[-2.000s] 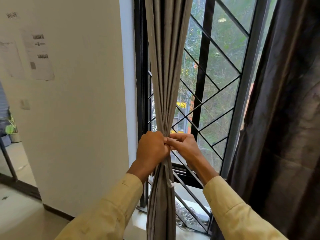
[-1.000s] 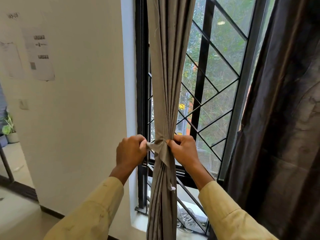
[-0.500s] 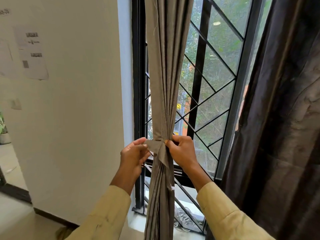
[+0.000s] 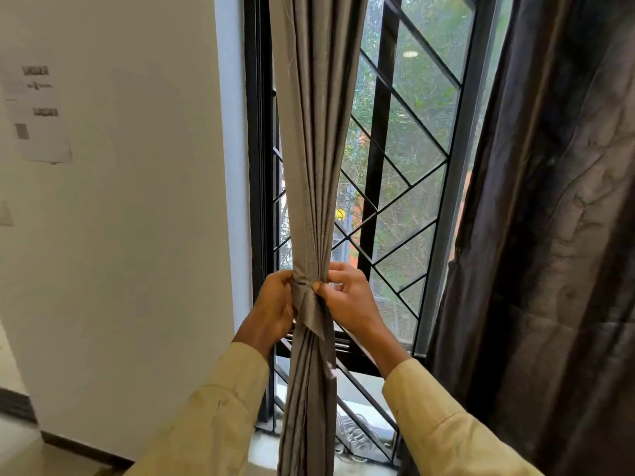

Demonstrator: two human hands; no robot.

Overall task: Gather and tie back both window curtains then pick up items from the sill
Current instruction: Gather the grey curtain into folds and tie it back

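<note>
The grey-beige left curtain point(image 4: 314, 139) hangs gathered into a narrow bundle in front of the window. A fabric tie band point(image 4: 307, 297) wraps its waist, with a loose tail hanging down. My left hand point(image 4: 275, 310) grips the bundle and band from the left. My right hand point(image 4: 347, 297) pinches the band from the right with thumb and fingers. The dark brown right curtain point(image 4: 556, 235) hangs loose and untied at the right. On the sill point(image 4: 264, 448) a coil of white cable point(image 4: 354, 438) lies behind the grille bars.
The window has a black frame point(image 4: 256, 201) and a diagonal metal grille point(image 4: 405, 187). A white wall point(image 4: 137, 218) with a taped paper notice point(image 4: 37, 111) fills the left. The floor shows at the lower left.
My left hand has moved back in against the bundle after pulling the band end out leftward. The band now sits tighter around the curtain. The camera has shifted slightly.
</note>
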